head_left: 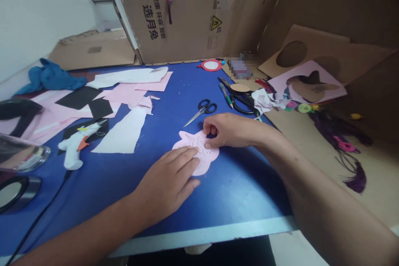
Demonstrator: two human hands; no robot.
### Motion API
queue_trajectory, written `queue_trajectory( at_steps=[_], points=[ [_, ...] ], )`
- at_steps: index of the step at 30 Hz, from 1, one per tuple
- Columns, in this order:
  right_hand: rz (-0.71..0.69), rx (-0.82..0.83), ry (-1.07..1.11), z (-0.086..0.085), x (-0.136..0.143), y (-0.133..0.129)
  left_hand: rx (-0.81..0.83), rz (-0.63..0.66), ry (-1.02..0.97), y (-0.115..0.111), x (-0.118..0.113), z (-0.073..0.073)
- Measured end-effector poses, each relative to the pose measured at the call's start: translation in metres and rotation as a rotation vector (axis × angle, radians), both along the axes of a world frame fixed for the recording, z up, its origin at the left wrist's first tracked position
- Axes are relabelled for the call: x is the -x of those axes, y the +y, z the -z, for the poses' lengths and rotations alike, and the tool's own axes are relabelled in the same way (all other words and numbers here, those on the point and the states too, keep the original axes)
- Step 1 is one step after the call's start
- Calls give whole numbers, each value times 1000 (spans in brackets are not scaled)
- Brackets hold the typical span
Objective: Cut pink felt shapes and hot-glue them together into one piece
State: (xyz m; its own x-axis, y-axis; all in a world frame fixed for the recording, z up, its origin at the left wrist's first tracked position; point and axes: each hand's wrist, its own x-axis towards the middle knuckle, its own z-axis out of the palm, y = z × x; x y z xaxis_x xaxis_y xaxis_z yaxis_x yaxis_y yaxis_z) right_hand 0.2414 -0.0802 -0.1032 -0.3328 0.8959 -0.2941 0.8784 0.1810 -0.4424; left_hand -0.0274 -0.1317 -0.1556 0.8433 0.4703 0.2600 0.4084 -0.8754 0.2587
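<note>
A pink flower-shaped paper cutout (201,168) with dark drawn lines lies on the blue table in front of me. My left hand (174,174) rests flat across its left part, fingers stretched out. At the cutout's upper right edge, my right hand (222,131) has its thumb and fingers curled together in a pinch, with the thumb touching the paper. Whatever sits between those fingertips is too small to make out. Just beyond the cutout are scissors (202,110) with black handles, blades slightly apart.
To the left lie a white glue gun (73,149) with a black cord, white fabric (123,131), pink sheets (120,93) and a roll of tape (18,193). Pliers (245,108), a green pen (226,95), crumpled paper (266,100) and dark tassels (357,176) lie right. Cardboard (193,29) stands behind.
</note>
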Motion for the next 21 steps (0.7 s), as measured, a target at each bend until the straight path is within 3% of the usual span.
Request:
queue_trajectory(
  at_steps=[12, 18, 21],
  points=[
    [60, -17, -75, 2, 9, -2, 62, 16, -59, 2, 1, -8],
    [75, 6, -73, 5, 9, -2, 100, -238, -335, 21, 14, -27],
    [82, 21, -89, 6, 9, -2, 114, -303, -448, 26, 17, -34]
  ],
)
